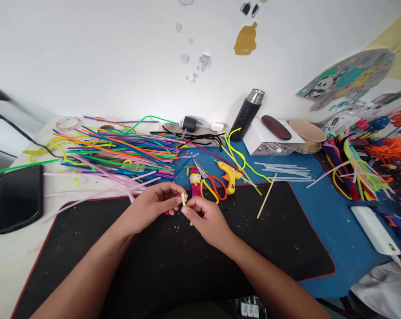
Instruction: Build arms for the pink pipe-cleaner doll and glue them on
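The small pale yellow piece [183, 200] was held up over the far part of the black mat [253, 248], between the two hands. The left hand [153, 201] was closed on it from the left, with the thumb and a finger pinching it. The right hand [208, 219] was closed too, with its fingertips pinching the near end. A bit of pink showed by the top of the piece. Just past the hands lay a little fuzzy pink figure [196, 188]. The scissors [222, 188] were just to its right, and a yellow glue gun [231, 176] lay right of those. Farther right, a thin stick [266, 195] lay partly on the mat, and some clear sticks [286, 172] lay past it on the blue part of the counter [340, 226]. A big messy pile of fuzzy sticks [120, 153], in lots of colors, was on the far left. A black phone [19, 199] lay left of the mat. At the far side, a black bottle [247, 115] leaned to the right in view, just beside a white box [273, 141]. A dark red-brown case [276, 127] was on top of the box, and a round tan bowl [307, 135] was right of it.
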{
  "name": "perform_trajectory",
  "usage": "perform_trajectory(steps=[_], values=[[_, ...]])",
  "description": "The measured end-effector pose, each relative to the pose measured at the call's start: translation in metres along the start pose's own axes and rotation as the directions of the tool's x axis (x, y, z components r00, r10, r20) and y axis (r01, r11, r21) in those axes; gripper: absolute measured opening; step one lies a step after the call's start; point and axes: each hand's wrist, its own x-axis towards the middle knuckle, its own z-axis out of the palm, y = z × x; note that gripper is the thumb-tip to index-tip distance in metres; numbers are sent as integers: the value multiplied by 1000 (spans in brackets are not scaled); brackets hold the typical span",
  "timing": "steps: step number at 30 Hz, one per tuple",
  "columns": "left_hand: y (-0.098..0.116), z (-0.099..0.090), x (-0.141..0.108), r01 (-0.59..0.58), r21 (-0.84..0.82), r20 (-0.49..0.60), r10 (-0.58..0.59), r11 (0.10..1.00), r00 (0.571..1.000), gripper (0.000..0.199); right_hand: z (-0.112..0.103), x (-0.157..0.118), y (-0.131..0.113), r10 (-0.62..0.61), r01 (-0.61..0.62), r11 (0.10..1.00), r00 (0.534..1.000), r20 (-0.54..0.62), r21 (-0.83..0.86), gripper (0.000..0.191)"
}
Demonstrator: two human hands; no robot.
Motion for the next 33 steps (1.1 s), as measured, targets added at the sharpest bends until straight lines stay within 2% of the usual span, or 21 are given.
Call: perform_trajectory(steps=[33], values=[[2, 4, 0, -27, 119, -52, 33, 993, 998, 38, 1, -1, 5, 1, -2, 999, 1000, 15, 34, 23]])
